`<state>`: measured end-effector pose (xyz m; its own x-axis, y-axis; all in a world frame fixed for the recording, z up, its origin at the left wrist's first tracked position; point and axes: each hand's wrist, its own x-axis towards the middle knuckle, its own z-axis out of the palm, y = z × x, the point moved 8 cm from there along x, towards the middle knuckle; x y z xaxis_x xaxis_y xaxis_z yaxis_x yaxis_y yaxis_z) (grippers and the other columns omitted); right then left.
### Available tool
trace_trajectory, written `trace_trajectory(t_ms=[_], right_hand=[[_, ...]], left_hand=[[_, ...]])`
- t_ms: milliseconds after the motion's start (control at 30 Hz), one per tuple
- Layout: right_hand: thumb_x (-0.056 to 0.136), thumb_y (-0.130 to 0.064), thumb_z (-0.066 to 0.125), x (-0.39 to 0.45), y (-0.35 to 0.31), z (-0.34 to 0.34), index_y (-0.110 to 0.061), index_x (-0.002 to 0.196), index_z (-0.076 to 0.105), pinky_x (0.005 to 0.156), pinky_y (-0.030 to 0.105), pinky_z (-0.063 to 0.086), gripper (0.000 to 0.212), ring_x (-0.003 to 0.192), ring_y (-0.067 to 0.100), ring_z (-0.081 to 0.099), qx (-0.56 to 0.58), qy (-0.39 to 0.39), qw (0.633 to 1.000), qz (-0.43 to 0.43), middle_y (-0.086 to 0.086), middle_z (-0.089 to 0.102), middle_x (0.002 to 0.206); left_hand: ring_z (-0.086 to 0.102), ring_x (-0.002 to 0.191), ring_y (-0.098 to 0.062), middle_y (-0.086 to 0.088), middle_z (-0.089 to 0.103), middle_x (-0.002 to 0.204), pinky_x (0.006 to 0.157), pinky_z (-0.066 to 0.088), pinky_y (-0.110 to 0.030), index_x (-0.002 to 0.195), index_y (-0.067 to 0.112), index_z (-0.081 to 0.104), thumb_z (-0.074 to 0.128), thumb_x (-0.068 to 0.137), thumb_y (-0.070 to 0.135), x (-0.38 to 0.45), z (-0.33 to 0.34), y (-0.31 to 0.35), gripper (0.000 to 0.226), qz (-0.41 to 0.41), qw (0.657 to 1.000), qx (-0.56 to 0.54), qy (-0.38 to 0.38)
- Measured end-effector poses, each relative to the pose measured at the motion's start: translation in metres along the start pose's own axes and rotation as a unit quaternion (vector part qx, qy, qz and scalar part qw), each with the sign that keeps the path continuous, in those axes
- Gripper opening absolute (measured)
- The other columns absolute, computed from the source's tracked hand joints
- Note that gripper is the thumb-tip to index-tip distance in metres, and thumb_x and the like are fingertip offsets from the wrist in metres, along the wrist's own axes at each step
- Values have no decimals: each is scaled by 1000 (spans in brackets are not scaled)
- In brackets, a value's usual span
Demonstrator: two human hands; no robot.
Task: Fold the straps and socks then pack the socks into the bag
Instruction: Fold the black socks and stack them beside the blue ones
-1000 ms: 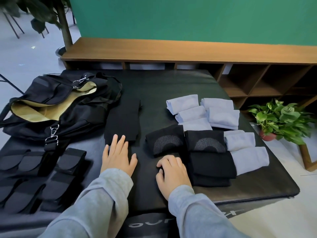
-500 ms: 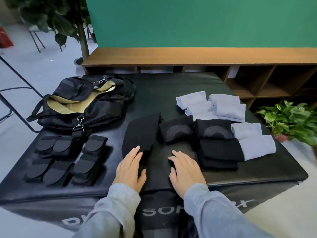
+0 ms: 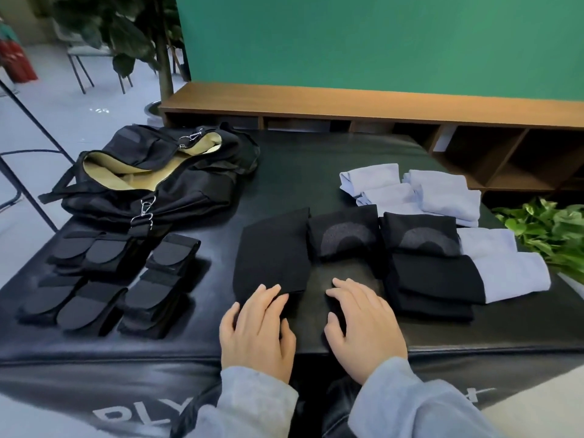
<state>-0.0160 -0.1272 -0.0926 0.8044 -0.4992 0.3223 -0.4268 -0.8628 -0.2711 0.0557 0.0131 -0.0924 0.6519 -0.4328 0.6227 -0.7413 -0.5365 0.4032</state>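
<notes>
The left hand lies flat with fingers straight, its tips touching the near edge of a flat black sock. The right hand lies flat on the black desk, fingers loose, holding nothing. To the left sit folded black straps. To the right are folded black socks, with light blue socks beside and behind them. Farther back on the left the black bag lies open, showing its tan inside

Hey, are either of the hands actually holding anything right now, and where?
Nothing is gripped. The left hand lies flat with fingertips on the near edge of the black sock; the right hand rests open on the mat.
</notes>
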Motion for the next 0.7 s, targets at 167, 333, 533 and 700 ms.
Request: trace_trajectory(t_ms=[167,333,533,700], right_hand=[[83,-32,58,-2,10,1,-25,128,50,100,28,35,47,120,8,49,68,17,994,83,-15,56,125],[80,-23,65,-4,-9,0,-36,133,46,99,29,34,57,118,6,49,90,94,984,123,-19,56,125],[71,-17,57,-7,-11,3,-37,101,63,96,18,24,36,114,2,48,128,99,984,78,-19,58,123],[71,-11,59,-11,-16,2,-32,97,63,94,20,32,34,112,4,55,139,99,984,40,-19,62,118]], left_hand=[[49,115,-6,14,54,120,103,26,-34,109,26,54,44,81,21,-2,-3,3,31,33,998,7,47],[56,101,-3,18,55,116,95,34,-35,105,32,56,47,80,13,-3,-2,13,33,64,994,3,86],[58,100,-4,18,56,112,97,27,-34,99,34,58,44,79,6,-10,-7,17,38,110,985,-30,131],[59,100,-3,17,59,107,95,27,-35,82,34,53,44,75,3,-11,-16,6,34,102,982,-71,140]])
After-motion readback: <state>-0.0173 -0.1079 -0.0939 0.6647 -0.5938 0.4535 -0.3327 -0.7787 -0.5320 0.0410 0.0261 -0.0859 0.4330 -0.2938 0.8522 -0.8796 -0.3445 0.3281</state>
